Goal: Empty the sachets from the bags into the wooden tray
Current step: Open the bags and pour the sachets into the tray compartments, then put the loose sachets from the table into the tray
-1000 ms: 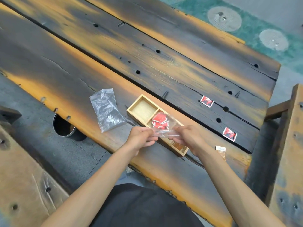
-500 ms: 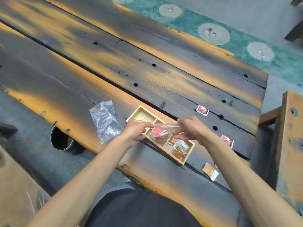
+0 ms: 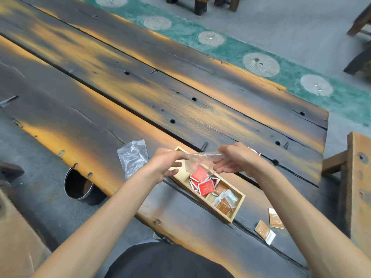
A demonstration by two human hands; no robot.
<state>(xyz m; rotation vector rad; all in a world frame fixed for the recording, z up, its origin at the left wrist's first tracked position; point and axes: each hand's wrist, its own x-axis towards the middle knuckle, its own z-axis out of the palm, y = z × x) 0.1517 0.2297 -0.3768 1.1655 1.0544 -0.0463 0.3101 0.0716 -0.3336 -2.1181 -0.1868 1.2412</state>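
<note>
Both hands, left (image 3: 166, 163) and right (image 3: 239, 159), pinched a clear bag (image 3: 202, 159) over the tray (image 3: 239, 207) | red sachets (image 3: 202, 183) dropping in, brown ones already there | four strays remained on the table (image 3: 140, 93).

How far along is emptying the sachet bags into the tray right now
Done: brown sachets fill the wooden tray's near compartment, and an emptied bag lies flat on the table. In hand: left hand and right hand hold a clear bag over the tray, with red sachets dropping into the middle compartment. Left: two stray brown sachets on the table.
</note>
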